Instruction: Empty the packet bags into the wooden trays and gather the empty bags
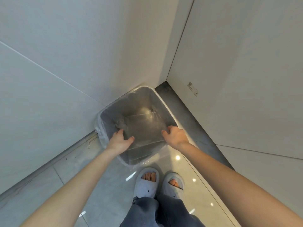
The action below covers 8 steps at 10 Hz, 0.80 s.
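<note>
Both arms are reaching down and forward over a grey bin [141, 122] standing in a corner where two pale walls meet.

The left hand [118, 141] is hanging over the bin's near-left rim, fingers loosely curled with the thumb [130, 139] sticking out toward the bin's inside; whether it is touching or pinching the liner cannot be told. The right hand [174, 135] is sitting at the near-right rim, fingers bent down over the edge; whether they are gripping the liner or only resting there cannot be told either.

A clear plastic liner [102, 136] is covering the bin, its loose edge bunching outside the rim just left of the left hand and trailing below both hands toward the feet. A small crumpled pale wad [120, 123], possibly an empty bag, is lying inside the bin just ahead of the left hand's fingertips; what it is cannot be told for sure.

Below the hands, two feet in pale blue open-toe slippers [147, 182] are standing on the glossy tiled floor [105, 185], with blue jeans [155, 212] showing at the bottom. To the right of the right hand, a white cabinet panel [237, 79] is carrying a small label [192, 88].
</note>
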Each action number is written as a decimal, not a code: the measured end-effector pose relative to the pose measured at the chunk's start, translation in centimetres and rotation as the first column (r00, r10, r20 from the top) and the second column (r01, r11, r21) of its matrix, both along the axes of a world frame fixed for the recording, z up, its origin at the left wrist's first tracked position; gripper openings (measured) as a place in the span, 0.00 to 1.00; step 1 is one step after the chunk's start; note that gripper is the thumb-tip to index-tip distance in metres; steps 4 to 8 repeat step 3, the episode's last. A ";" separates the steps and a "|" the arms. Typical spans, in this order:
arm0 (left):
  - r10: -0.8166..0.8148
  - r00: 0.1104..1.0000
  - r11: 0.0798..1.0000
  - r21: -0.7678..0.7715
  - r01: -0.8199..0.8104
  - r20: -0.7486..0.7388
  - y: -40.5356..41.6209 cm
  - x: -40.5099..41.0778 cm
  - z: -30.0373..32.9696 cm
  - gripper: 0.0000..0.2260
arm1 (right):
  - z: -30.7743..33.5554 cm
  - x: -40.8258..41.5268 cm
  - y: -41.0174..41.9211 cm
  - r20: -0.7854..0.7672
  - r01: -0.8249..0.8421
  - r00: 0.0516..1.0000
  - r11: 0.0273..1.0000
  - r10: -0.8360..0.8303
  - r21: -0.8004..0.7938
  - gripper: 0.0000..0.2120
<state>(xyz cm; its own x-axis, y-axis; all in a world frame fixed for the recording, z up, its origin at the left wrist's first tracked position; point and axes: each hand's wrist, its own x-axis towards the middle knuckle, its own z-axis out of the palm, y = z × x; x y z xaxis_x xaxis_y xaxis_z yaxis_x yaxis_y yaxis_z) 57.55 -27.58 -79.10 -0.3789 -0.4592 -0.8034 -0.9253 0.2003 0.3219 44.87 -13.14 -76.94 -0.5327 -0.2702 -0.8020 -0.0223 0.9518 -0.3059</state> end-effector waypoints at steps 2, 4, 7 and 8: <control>-0.184 0.982 0.983 -0.003 0.184 -0.032 0.7 -0.3 3.4 0.26 | 3.3 0.3 0.6 -0.051 -0.143 0.989 0.990 0.142 -0.007 0.22; -0.282 0.959 0.959 -0.039 0.280 -0.041 1.0 -0.7 6.7 0.25 | 6.6 0.3 1.3 -0.094 -0.197 0.976 0.980 0.198 0.020 0.23; -0.282 0.959 0.959 -0.039 0.280 -0.041 1.0 -0.7 6.7 0.25 | 6.6 0.3 1.3 -0.094 -0.197 0.976 0.980 0.198 0.020 0.23; -0.282 0.959 0.959 -0.039 0.280 -0.041 1.0 -0.7 6.7 0.25 | 6.6 0.3 1.3 -0.094 -0.197 0.976 0.980 0.198 0.020 0.23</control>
